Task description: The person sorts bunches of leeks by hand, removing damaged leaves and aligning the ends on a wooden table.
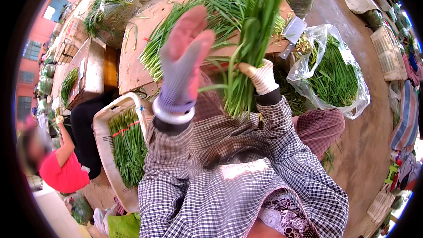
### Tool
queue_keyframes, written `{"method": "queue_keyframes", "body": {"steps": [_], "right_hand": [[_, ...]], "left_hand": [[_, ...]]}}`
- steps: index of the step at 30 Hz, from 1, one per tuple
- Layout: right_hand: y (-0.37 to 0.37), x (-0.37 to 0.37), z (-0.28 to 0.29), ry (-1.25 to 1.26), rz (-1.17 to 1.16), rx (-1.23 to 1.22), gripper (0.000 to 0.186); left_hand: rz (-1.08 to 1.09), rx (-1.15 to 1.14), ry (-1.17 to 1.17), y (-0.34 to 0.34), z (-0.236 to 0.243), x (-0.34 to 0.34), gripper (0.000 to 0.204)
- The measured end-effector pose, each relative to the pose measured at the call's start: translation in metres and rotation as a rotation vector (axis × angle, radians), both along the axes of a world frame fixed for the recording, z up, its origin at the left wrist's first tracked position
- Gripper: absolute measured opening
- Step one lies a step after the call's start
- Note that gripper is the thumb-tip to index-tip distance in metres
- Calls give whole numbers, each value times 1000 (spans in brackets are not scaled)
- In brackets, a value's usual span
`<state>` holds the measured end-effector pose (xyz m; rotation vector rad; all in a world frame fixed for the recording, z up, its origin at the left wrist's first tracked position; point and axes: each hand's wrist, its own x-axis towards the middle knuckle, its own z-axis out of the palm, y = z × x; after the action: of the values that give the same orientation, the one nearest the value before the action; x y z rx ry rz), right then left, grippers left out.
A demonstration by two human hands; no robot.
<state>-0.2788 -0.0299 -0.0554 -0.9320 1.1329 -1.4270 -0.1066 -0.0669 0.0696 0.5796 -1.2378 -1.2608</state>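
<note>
A bunch of long green garlic chives (253, 44) stands nearly upright in my right hand (260, 76), which wears a white-and-tan glove. Its tops blur with motion and its cut ends hang down over my lap. My left hand (187, 53), in a grey and pink glove, is raised left of the bunch, fingers stretched out, holding nothing. Beyond both hands, more loose chives (224, 6) spread over a low wooden board (134, 64). At the board's right edge lies a cleaver (293, 31) with a broad metal blade, beside chopped pale trimmings.
Left of me stands a white plastic crate (100, 128) with tied chives. On the right sits a clear plastic bag (359, 77) full of chives. Another stuffed bag (119, 6) is at the far left. A person in a red shirt (66, 172) sits at left.
</note>
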Motion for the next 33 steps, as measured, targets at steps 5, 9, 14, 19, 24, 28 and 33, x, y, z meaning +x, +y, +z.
{"method": "queue_keyframes", "body": {"steps": [5,9,14,19,24,28,33], "right_hand": [[-7,-71,-41,217,-237,-198,21],[-23,-68,-55,59,-181,-27,33],[-41,-33,-39,8,-290,-66,29],[-53,-26,-48,476,-131,-234,43],[-4,-45,-57,504,40,205,31],[20,-30,-57,593,95,280,35],[22,-31,-73,966,83,65,35]], "left_hand": [[-266,84,-139,28,-31,39,50],[-375,440,-401,39,-110,44,69],[-619,624,-226,38,-163,-10,71],[-624,953,226,52,-198,-30,45],[-538,1102,352,48,-219,-25,34],[-602,1055,390,49,-218,-27,36],[-684,1017,410,50,-217,-29,35]]}}
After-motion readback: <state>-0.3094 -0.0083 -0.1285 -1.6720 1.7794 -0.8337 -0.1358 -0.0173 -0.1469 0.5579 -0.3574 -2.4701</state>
